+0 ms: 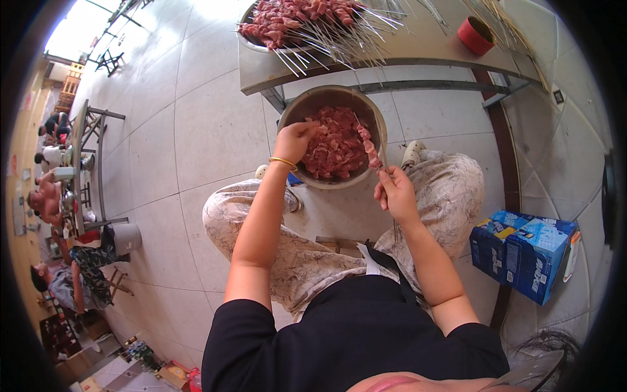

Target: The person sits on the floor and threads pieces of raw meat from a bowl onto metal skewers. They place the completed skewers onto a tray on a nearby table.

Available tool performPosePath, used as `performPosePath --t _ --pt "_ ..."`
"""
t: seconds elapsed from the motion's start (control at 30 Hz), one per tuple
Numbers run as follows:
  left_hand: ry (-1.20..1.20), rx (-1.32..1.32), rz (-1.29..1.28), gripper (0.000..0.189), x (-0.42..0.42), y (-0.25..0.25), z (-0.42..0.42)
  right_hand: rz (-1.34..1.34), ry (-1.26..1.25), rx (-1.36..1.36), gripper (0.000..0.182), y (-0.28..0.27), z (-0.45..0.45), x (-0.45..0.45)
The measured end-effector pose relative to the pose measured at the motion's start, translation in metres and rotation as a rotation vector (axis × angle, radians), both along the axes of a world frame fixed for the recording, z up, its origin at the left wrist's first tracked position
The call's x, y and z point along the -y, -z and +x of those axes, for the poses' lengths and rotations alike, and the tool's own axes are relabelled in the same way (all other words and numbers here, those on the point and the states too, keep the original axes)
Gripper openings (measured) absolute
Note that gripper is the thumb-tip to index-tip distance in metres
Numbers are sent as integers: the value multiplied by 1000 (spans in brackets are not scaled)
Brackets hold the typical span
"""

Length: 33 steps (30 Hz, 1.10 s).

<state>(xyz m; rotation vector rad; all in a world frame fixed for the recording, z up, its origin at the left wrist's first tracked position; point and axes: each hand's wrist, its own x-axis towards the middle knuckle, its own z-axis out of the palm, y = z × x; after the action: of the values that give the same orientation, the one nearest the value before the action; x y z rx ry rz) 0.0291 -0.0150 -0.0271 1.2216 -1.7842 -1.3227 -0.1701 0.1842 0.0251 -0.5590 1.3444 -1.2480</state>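
In front of me a round metal bowl (334,184) holds a heap of sliced raw meat (329,152). My left hand (293,142), with a yellow bangle on its wrist, reaches over the bowl's left side. Its fingertips pinch a piece of raw meat (321,129) above the heap. Between the thumb and fingers of my right hand (397,192) is a metal skewer (357,118) threaded with several pieces of meat (370,147). The skewer tilts over the bowl's right side, its bare tip upward. Thin rods also show below my right hand.
A metal table (421,46) beyond the bowl bears a tray of loaded meat skewers (303,22), loose skewers (433,12) and a red ring-shaped container (476,36). Blue cartons (524,252) stand at right. Several people sit by a table (100,161) at far left, near a white bucket (127,238).
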Motion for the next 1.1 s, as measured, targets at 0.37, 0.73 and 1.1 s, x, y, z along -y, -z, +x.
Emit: performPosePath --t 0.37,0.73,1.1 --pt "243 241 226 22 -3 -28 9 -3 2 -16 18 -1 3 0" --pt "104 540 -504 27 7 30 -17 -6 1 -23 19 -1 5 -1" --pt "144 664 -306 31 4 18 -18 6 -4 -54 19 -3 5 -3"
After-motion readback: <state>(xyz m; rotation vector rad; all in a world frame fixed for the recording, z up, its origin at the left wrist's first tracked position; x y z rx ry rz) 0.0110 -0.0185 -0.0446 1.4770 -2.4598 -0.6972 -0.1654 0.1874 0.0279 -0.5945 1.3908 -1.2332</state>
